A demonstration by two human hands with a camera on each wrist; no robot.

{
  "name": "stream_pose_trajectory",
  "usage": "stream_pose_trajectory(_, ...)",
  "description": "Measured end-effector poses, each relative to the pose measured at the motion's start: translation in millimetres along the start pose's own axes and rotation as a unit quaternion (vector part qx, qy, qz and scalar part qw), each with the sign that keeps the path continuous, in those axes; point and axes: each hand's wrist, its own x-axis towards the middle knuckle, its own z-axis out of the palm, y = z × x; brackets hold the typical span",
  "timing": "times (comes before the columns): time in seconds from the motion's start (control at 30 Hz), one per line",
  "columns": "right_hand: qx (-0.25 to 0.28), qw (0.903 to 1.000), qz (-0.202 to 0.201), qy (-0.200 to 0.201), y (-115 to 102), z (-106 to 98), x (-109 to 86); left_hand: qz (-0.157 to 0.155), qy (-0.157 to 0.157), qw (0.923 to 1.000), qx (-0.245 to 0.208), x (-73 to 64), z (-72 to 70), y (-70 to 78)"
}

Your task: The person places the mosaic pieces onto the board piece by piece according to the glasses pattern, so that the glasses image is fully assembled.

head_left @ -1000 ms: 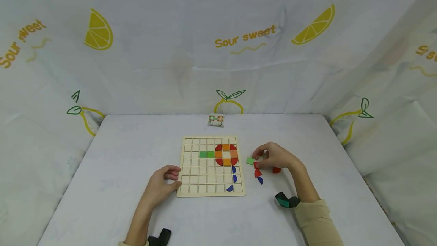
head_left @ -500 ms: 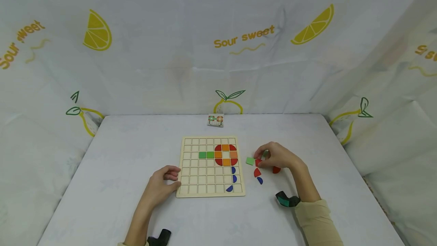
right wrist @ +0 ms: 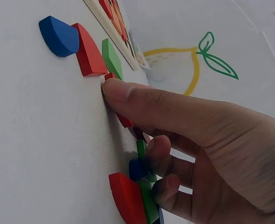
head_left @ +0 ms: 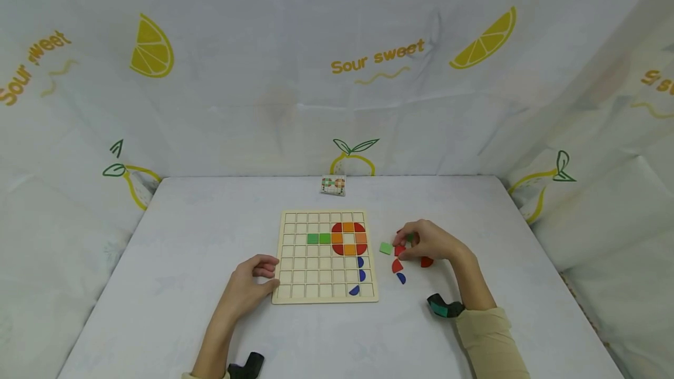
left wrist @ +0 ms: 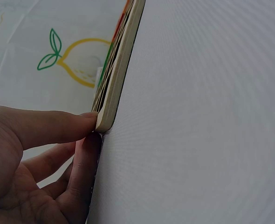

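A pale wooden grid board [head_left: 300,262] lies before me, carrying green, orange, red and blue pieces. At its left edge my left hand [head_left: 250,288] rests, the thumb [left wrist: 72,126] touching the rim near a corner and other fingertips along the side. To the right of the board, my right hand [head_left: 432,240] pinches a small red block [head_left: 400,251] between thumb and forefinger, low over the table; the forefinger's tip is hidden in the right wrist view. Around this hand lie a light green square [head_left: 386,248], a red quarter-round block [head_left: 397,266] and a blue half-round block [head_left: 402,278].
Under and beside the right hand are more loose blocks, among them a red one [right wrist: 128,198] and a dark green one [right wrist: 148,200]. A small pattern card [head_left: 333,185] lies at the table's back edge. White printed cloth [head_left: 237,133] hangs behind and at both sides.
The right hand has shifted slightly right with the red block, away from the light green square. A dark green block now shows between its fingers. The left hand and board stay put.
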Motion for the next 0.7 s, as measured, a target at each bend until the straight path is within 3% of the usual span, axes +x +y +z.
stream_pose_trajectory(0.7, -0.008, 0.9999, -0.014, -0.007, 2.6, -1.2, -1.8, 0.001, 0.002, 1.0000, 0.000, 0.5, 1.0, 0.2)
